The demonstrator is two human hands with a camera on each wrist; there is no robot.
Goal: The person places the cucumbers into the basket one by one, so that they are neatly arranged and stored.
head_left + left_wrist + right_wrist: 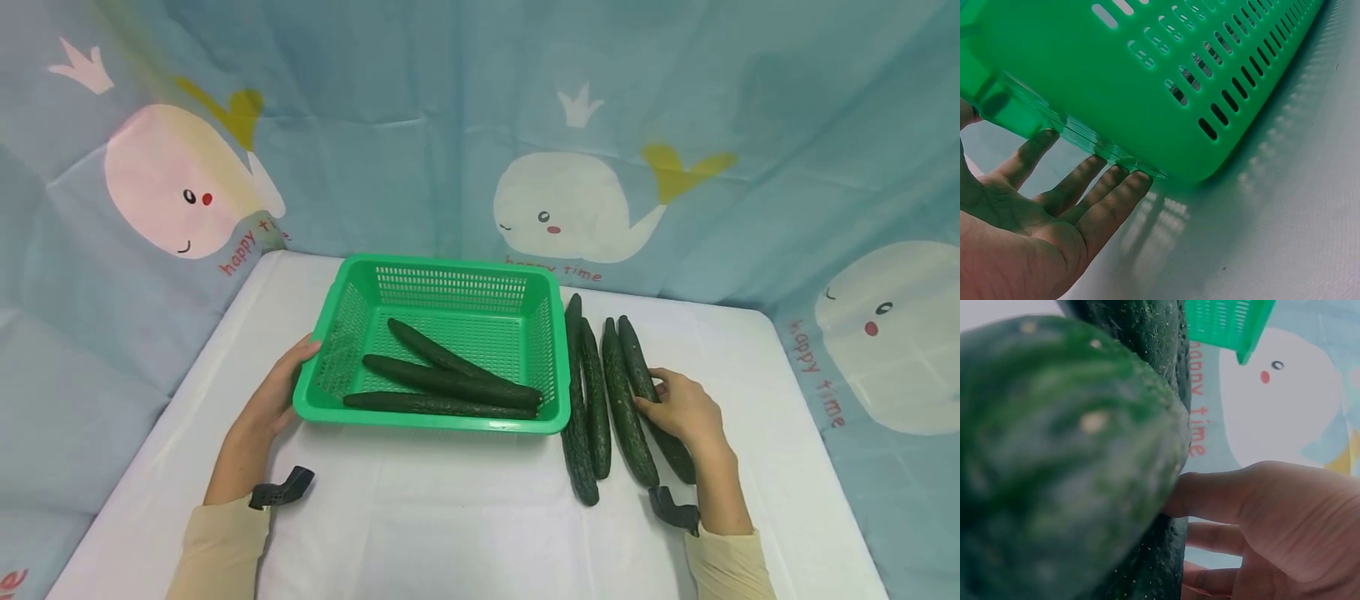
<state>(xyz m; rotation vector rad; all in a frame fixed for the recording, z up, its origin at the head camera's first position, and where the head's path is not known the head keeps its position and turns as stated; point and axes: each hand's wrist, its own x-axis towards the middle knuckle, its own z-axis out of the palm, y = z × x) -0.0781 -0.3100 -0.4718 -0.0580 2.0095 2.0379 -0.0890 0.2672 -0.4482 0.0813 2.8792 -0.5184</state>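
At the left end of a green plastic basket (431, 422), my left hand (273, 392) holds the rim. In the left wrist view its fingertips (1141, 178) touch the rim from below, while the thumb is mostly cut off. Three cucumbers, one of them the middle cucumber (450, 383), lie inside the basket. My right hand (686, 408) grips the rightmost cucumber (637, 358) on the table, thumb on its left side and fingers on the far side. Directly left of it lies another cucumber (626, 408), with two more beside the basket.
A white-covered table (465, 517) carries everything. Behind and at both sides hangs a blue curtain (405, 167) with whale prints. The leftmost loose cucumber (579, 450) lies close against the basket's right end.
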